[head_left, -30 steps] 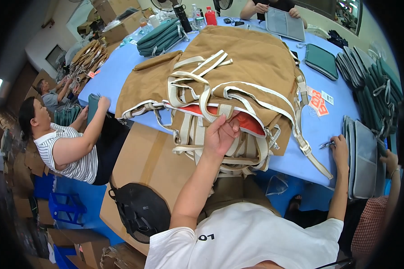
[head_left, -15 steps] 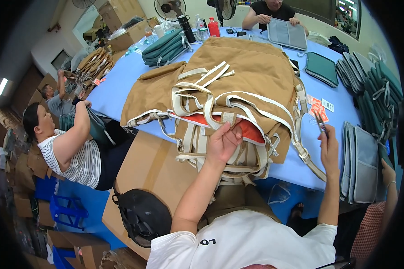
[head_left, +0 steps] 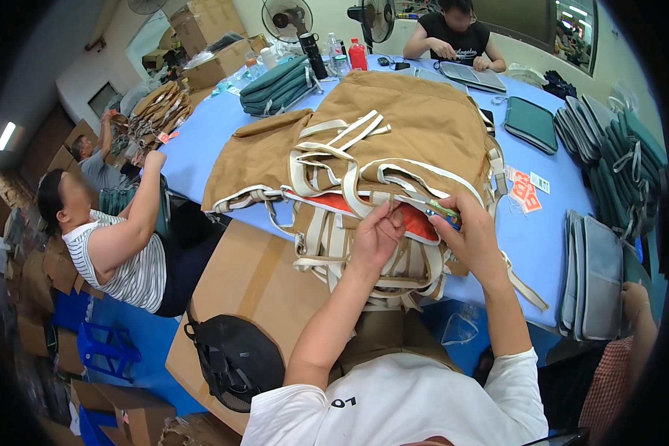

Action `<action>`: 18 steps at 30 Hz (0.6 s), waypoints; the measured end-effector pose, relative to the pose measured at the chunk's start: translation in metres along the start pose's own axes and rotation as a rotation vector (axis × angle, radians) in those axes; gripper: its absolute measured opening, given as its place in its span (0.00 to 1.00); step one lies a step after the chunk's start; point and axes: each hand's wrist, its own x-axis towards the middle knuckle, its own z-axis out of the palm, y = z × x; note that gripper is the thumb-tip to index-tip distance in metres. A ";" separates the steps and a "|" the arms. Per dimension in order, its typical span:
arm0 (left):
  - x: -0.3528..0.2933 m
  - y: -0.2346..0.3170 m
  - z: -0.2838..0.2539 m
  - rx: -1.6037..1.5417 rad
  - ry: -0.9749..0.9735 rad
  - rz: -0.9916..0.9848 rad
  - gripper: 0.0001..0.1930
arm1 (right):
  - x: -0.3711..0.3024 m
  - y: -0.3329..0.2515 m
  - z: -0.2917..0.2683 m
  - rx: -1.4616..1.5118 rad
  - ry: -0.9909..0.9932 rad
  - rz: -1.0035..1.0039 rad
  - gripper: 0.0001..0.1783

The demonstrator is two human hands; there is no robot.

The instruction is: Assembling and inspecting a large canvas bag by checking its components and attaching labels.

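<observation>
A large tan backpack (head_left: 412,111) with cream straps and trim lies on the blue-covered table, and red lining (head_left: 422,227) shows at its near opening. My left hand (head_left: 377,241) is closed in a pinch on the trimmed edge of the backpack beside that lining. From the right, my right hand (head_left: 470,236) grips a small pair of scissors (head_left: 444,213) with green and blue on the handles. Their blades point left, close to my left fingertips. Whether the blades touch anything is too small to tell.
Green padded cases (head_left: 279,85) are stacked at the back left, and grey and green cases (head_left: 591,275) at the right. Orange tags (head_left: 525,192) lie right of the backpack. A black cap-like mesh item (head_left: 234,360) rests on a cardboard box (head_left: 234,275). Other people work around the table.
My right hand has brought the scissors left from beside the orange tags to my left fingertips. My left hand keeps its pinch. The person across has lowered the grey case onto the table.
</observation>
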 end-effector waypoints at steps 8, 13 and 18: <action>0.001 -0.001 0.002 0.005 -0.024 0.018 0.06 | -0.002 0.006 0.008 -0.069 0.047 -0.057 0.12; 0.001 -0.001 0.004 0.017 -0.019 0.005 0.07 | -0.001 0.005 0.011 -0.080 0.078 -0.103 0.13; -0.002 -0.001 0.002 0.025 -0.056 -0.016 0.08 | -0.004 0.005 0.011 -0.085 0.061 -0.096 0.13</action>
